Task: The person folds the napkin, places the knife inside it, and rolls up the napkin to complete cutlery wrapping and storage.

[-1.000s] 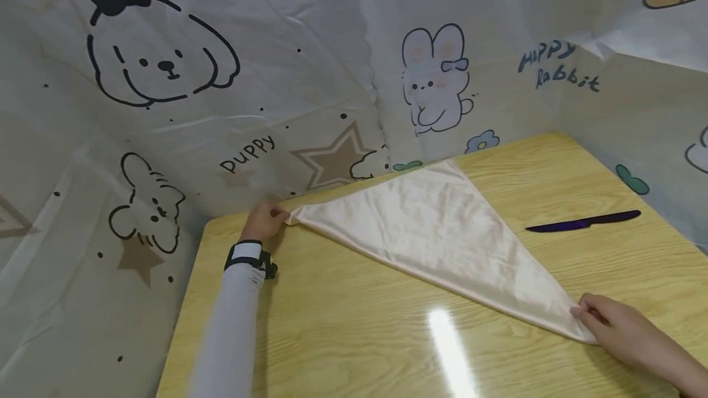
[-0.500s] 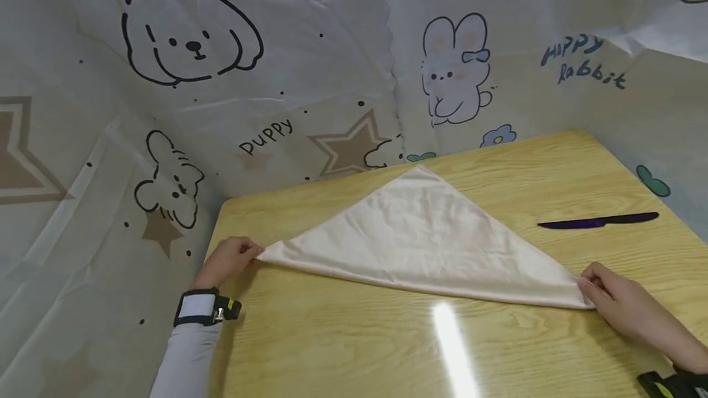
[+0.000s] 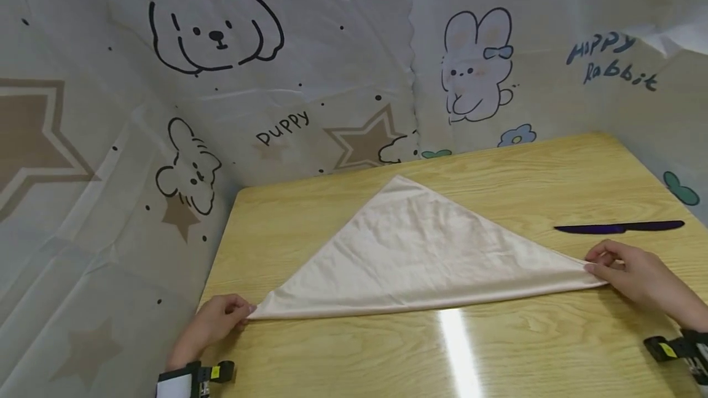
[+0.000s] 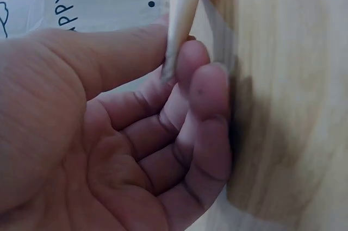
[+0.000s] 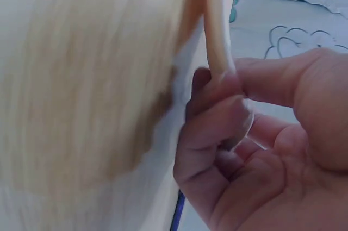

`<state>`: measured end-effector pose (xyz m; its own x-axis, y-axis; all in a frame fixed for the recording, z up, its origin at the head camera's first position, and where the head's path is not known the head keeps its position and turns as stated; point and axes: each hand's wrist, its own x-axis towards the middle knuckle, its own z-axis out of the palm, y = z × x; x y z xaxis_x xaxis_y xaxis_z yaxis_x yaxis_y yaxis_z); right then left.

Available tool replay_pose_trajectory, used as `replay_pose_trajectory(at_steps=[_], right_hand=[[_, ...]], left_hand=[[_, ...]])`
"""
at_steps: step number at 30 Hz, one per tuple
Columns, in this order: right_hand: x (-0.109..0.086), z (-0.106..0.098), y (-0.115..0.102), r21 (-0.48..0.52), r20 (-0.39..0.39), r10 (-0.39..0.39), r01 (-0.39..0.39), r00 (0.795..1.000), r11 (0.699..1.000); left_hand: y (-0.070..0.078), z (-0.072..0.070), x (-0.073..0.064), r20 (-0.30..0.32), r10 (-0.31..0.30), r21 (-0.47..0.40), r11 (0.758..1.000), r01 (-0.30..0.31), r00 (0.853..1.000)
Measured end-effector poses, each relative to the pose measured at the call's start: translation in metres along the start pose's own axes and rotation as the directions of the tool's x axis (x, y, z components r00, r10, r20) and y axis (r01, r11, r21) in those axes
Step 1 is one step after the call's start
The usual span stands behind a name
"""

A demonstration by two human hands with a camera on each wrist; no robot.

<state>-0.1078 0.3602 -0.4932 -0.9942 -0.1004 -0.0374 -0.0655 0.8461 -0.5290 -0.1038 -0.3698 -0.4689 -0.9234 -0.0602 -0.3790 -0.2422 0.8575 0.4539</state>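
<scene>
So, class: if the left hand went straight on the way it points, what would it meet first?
The left hand pinches the cloth at one corner, so more of that cloth probably comes first, though hand height is hard to judge.

Worktop (image 3: 343,361): cloth (image 3: 409,250) across the middle, one corner toward the back edge, long side facing front. Left hand (image 3: 218,321) at its left corner, by the worktop's left edge; right hand (image 3: 636,275) at its right corner. Knife (image 3: 592,229) behind right hand, near right edge. Sheeting (image 3: 354,54) beyond back edge.
</scene>
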Motion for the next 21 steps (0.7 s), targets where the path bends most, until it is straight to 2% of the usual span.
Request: replay_pose_trajectory(at_steps=[4, 7, 11, 15, 21], right_hand=[[0.003, 0.002, 0.006, -0.025, -0.013, -0.016, 0.016, 1.000, 1.000], [0.004, 0.002, 0.008, -0.029, -0.012, -0.012, 0.012, 1.000, 1.000], [0.002, 0.000, 0.010, -0.016, 0.003, -0.013, 0.013, 1.000, 1.000], [-0.003, -0.001, 0.012, 0.005, 0.012, -0.002, 0.002, 1.000, 1.000], [-0.009, -0.003, 0.018, 0.038, -0.004, 0.010, -0.010, 1.000, 0.999]], left_hand=[[0.000, 0.007, -0.004, -0.031, 0.019, -0.034, 0.999, -0.020, 0.999], [0.002, 0.010, -0.005, -0.035, -0.012, -0.048, 0.999, 0.010, 0.999], [0.006, 0.013, -0.006, -0.037, -0.043, -0.024, 0.999, 0.042, 0.998], [0.011, 0.015, -0.007, -0.065, -0.008, 0.016, 1.000, 0.009, 0.998], [0.009, 0.017, -0.009, -0.074, -0.028, 0.030, 0.999, 0.031, 0.997]])
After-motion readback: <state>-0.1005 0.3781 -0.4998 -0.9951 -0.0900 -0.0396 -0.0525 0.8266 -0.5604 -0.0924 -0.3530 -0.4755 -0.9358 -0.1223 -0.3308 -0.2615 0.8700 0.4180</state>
